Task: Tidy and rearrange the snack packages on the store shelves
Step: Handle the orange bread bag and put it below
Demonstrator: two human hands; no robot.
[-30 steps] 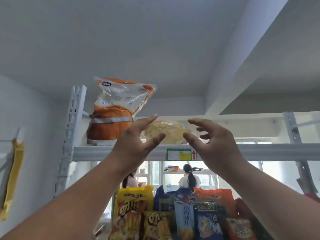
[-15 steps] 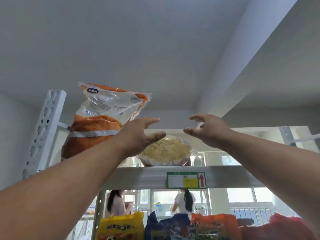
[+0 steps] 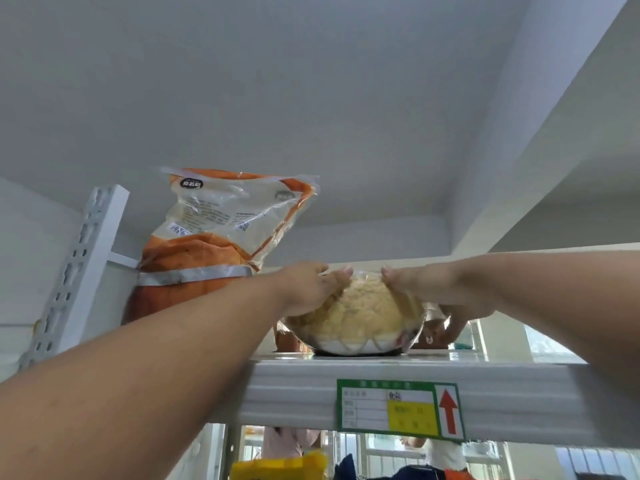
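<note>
A clear round package of pale yellow snacks [image 3: 356, 317] sits on the top shelf [image 3: 294, 396], just behind its front edge. My left hand [image 3: 311, 289] grips its left side and my right hand [image 3: 426, 289] grips its right side, fingers curled over the top. A tall orange and white bag [image 3: 207, 244] stands upright on the same shelf, to the left of the package and close to my left wrist.
A white perforated upright [image 3: 76, 271] frames the shelf's left end. A green and yellow price label [image 3: 398, 408] with a red arrow sticks to the shelf front. Below the shelf, tops of coloured snack bags [image 3: 277, 465] and people beyond show. A ceiling beam runs overhead at right.
Both hands have moved in from open and apart to clasp the clear snack package from both sides. The view has tilted up and closer to the top shelf.
</note>
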